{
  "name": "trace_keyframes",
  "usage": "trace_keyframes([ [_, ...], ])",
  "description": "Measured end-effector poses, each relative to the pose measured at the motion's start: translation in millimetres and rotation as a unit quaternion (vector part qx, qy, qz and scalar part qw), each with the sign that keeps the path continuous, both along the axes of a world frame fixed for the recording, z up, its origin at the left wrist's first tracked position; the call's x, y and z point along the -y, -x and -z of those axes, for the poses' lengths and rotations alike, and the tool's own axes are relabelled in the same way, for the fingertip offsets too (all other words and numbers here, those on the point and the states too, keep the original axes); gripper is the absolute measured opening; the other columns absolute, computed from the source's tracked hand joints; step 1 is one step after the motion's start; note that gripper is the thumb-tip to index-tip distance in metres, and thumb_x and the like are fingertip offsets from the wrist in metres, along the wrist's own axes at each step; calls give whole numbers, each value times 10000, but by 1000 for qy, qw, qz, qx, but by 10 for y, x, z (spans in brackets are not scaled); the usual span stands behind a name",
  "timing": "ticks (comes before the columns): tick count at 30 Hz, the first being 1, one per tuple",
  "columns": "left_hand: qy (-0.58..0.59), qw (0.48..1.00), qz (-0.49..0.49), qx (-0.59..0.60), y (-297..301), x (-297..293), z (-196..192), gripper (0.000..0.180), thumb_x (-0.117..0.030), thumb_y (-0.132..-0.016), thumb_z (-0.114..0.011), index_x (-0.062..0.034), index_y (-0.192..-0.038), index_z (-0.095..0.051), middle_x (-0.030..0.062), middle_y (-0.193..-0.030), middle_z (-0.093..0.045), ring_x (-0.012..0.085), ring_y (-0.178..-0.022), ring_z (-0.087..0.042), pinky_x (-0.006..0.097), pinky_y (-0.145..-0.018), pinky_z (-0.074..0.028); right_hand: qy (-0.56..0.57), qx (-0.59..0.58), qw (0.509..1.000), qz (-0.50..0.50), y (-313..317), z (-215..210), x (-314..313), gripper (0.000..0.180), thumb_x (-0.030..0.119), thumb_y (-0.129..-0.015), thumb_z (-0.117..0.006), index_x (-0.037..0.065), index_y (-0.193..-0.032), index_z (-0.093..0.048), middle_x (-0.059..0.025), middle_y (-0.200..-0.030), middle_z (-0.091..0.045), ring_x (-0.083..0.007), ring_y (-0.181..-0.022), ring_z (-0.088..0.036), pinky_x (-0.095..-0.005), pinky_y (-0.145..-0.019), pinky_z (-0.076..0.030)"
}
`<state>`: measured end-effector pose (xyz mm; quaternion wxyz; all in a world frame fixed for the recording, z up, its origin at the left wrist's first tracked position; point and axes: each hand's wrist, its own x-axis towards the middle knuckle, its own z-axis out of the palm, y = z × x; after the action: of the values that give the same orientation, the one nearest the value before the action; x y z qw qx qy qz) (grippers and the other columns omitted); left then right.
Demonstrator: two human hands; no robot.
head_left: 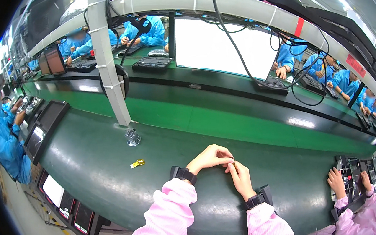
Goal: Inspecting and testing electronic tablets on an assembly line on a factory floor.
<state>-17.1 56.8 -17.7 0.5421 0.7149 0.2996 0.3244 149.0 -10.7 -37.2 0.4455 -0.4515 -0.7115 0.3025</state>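
Left hand [211, 156] and right hand [241, 178]: narrowed, fingertips meeting, right of the grey post [114, 93]; cannot tell whether they grip anything.
Yellow tab [138, 163]: on the tabletop [94, 145], near side of the post, untouched.
Progress: apparently mid-handling; done and left unclear.
Shiny piece [132, 137]: beside the post's foot, kind indistinct.

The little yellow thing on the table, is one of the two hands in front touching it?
No, the yellow thing lies on the table, apart from both the left hand and the right hand.
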Motion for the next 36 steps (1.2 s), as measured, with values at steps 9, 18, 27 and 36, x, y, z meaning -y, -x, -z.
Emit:
trace_keyframes([
  [9,55,994,-13,98,-205,-10,247,207,-147,-840,-640,8,-976,-659,90,-922,-672,142,-866,-616,276,-810,-484,40,-32,997,62,-13,31,10,249,185,-952,-414,-24,-871,-522,-107,-710,-561,-190,-614,-552,-312,-586,-439],
  [18,23,996,-41,77,-237,-26,314,213,-102,-841,-624,3,-1024,-657,90,-928,-670,121,-854,-614,267,-800,-487,39,-20,996,78,-50,70,-10,319,248,-965,-339,-4,-881,-515,-120,-664,-548,-247,-629,-561,-356,-625,-441],
  [27,5,995,-63,77,-232,-62,349,290,-115,-848,-634,-18,-1121,-613,59,-962,-650,93,-874,-594,242,-801,-473,-18,-95,980,172,-36,65,-42,337,217,-980,-350,-24,-885,-565,-133,-756,-616,-211,-679,-597,-332,-660,-469],
  [36,0,993,-60,103,-238,27,327,246,-104,-829,-647,-28,-1063,-642,59,-897,-668,101,-817,-619,248,-772,-495,14,-75,980,184,-63,201,-28,347,277,-962,-418,11,-919,-635,-92,-728,-642,-170,-666,-626,-292,-617,-481],
])
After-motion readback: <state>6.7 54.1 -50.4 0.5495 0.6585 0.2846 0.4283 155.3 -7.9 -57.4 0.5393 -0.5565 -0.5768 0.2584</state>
